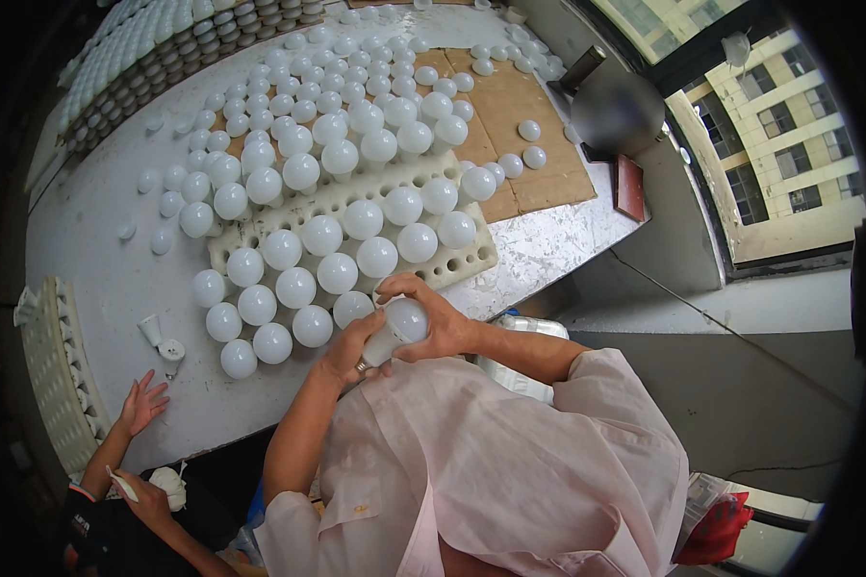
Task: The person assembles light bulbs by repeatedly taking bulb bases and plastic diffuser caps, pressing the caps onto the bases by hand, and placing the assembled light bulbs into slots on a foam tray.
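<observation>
A light bulb [408, 318] with a white dome is held close to my chest between both hands. My left hand [350, 344] wraps round its lower body, near the metal screw base. The fingers of my right hand [443, 319] curve over the dome side and press against it. Just beyond my hands lies a pale foam tray [479, 252] with holes, and rows of bulbs [337, 273] stand in it with their white domes up. Behind these rows, more bulbs [340, 156] stand packed together.
Brown cardboard [539, 183] with loose domes covers the back right of the table. Bulb bodies without domes [170, 350] lie at the left. A co-worker's open hand [142, 404] reaches over the table's left edge, beside an upright tray [60, 375]. Stacked bulb trays [154, 72] stand far left.
</observation>
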Demonstrator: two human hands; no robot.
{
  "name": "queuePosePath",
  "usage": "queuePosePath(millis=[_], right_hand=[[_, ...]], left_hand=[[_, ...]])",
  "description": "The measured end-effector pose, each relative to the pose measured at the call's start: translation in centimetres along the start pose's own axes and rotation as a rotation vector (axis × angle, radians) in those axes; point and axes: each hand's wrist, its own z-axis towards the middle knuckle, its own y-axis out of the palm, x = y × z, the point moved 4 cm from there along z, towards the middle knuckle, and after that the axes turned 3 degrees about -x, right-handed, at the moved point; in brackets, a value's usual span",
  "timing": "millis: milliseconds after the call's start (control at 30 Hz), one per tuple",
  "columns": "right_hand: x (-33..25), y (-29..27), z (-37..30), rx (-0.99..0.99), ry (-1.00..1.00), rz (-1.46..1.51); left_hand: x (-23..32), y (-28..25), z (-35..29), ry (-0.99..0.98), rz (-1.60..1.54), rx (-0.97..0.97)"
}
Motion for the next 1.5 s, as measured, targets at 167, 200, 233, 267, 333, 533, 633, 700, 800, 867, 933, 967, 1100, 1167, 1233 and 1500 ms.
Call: queuePosePath(millis=[167, 200, 233, 267, 333, 533, 633, 700, 800, 867, 933, 967, 1100, 1167, 1233, 1500], right_hand=[[0.3, 0.4, -0.8, 0.079, 0.236, 0.042], [0.5, 0.1, -1.2, 0.133, 0.251, 0.014], [0.7, -0.2, -1.6, 0.185, 0.266, -0.014], [0.8, -0.5, -1.8, 0.185, 0.268, -0.016], [0.8, -4.0, -3.9, 0.481, 0.226, -0.277], [2.8, -6.2, -4.1, 0.473, -0.008, -0.719], [5.7, -4.1, -3.2, 0.249, 0.22, -0.737], [5.7, -3.4, -4.0, 0.236, 0.263, -0.8], [4.7, -3.5, -5.3, 0.328, 0.194, -0.72], [5.0, -4.3, -6.8, 0.491, 0.192, -0.635], [7.0, -5.7, -8.6, 0.65, 0.284, -0.595], [7.8, -6.2, -9.4, 0.735, 0.326, -0.567], [11.0, -7.4, -10.4, 0.797, 0.45, -0.562], [14.1, -8.9, -12.6, 0.698, 0.521, -0.787], [16.6, -9.3, -12.9, 0.673, 0.628, -0.784], [15.9, -10.8, -10.2, 0.794, 0.664, -0.287]], left_hand=[[0.3, -0.3, 0.0, 0.05, -0.158, -0.038], [0.4, -0.3, -0.4, 0.053, -0.103, -0.044], [0.1, -0.2, -1.0, 0.048, -0.101, -0.055], [0.2, -0.9, -2.3, 0.143, 0.132, 0.104], [0.6, -1.7, -4.1, 0.226, 0.363, 0.243], [3.1, -4.0, -10.3, 0.565, 0.176, 0.323], [3.6, -6.3, -13.7, 0.697, 0.264, 0.53], [4.0, -8.9, -16.8, 0.759, 0.328, 0.722], [3.8, -14.5, -24.2, 0.96, 0.559, 1.459], [3.4, -19.2, -26.4, 0.782, 0.718, 1.64], [3.7, -23.1, -27.2, 0.589, 0.866, 1.785], [4.4, -24.5, -26.5, 0.475, 1.139, 1.785], [5.3, -31.9, -26.3, 0.133, 1.512, 1.872], [6.8, -33.3, -24.9, 0.001, 1.312, 1.733], [7.2, -34.4, -24.9, -0.111, 1.254, 1.732], [2.9, -34.7, -25.2, 0.325, 0.952, 1.899]])
